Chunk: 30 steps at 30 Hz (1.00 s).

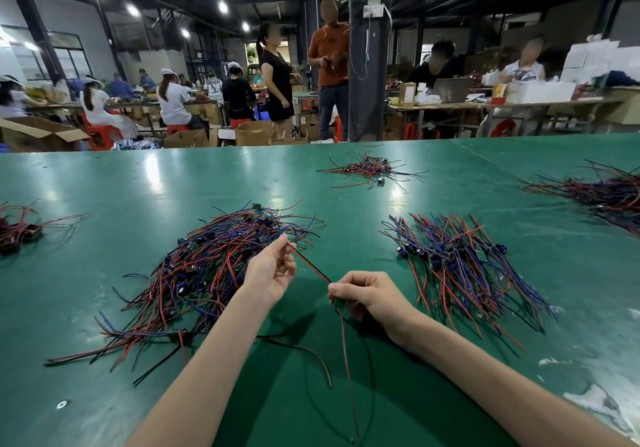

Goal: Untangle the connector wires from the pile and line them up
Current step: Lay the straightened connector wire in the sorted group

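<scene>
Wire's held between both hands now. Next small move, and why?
Probably carry the red-and-black wire to the right and lay it parallel on the lined-up bundle. The left hand pinches one end and the right hand grips it further along. The rest hangs below the right hand and looks clear of the tangled pile, so it seems free to place.

The right pile (602,197) is cut off by the frame edge, as is the left bundle (17,231). The part of the wire (311,266) held in the right hand (370,294) is hidden by curled fingers (349,289). Single strands in the far pile (372,169) cannot be told apart.
</scene>
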Available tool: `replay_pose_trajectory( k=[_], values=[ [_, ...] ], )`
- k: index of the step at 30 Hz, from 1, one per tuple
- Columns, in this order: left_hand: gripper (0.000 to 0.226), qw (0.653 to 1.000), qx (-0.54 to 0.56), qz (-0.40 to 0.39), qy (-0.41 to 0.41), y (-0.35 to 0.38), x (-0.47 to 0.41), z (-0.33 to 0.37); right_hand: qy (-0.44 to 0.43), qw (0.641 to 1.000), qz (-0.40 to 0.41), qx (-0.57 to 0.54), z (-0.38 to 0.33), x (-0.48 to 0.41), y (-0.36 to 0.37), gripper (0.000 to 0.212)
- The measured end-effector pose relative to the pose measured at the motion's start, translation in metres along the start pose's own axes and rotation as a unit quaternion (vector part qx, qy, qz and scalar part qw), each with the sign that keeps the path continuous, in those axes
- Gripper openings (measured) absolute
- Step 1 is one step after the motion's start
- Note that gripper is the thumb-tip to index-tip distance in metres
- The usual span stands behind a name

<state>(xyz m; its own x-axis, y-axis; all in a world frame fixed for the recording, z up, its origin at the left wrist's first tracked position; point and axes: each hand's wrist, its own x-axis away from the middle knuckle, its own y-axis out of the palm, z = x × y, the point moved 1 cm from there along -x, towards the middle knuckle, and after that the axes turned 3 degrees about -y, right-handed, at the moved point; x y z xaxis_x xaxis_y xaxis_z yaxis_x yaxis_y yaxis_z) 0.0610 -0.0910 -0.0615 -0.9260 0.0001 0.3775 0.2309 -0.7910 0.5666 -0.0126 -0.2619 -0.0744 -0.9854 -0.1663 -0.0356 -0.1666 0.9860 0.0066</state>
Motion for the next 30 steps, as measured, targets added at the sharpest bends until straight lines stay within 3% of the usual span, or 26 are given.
replay_pose_trajectory(
  k=[5, 9, 14, 24, 30],
  values=[
    [0.041, 0.979, -0.187, -0.071, 0.024, 0.011, 0.012, -0.014, -0.010, 0.996, 0.065, -0.062, 0.000, -0.004, -0.004, 0.013],
    [0.020, 0.927, -0.315, -0.203, -0.030, 0.021, 0.028, -0.035, -0.027, 0.988, 0.117, -0.101, -0.004, -0.007, -0.014, 0.009],
    [0.011, 0.916, -0.294, -0.270, -0.047, 0.020, 0.031, -0.042, -0.034, 0.982, 0.150, -0.111, -0.009, -0.009, -0.021, 0.010],
    [0.023, 0.907, -0.290, -0.299, -0.065, 0.021, 0.036, -0.047, -0.038, 0.983, 0.118, -0.133, -0.011, -0.012, -0.026, 0.011],
    [0.012, 0.908, -0.287, -0.298, -0.066, 0.026, 0.036, -0.054, -0.054, 0.981, 0.098, -0.158, -0.011, -0.013, -0.025, 0.012]
  ],
)
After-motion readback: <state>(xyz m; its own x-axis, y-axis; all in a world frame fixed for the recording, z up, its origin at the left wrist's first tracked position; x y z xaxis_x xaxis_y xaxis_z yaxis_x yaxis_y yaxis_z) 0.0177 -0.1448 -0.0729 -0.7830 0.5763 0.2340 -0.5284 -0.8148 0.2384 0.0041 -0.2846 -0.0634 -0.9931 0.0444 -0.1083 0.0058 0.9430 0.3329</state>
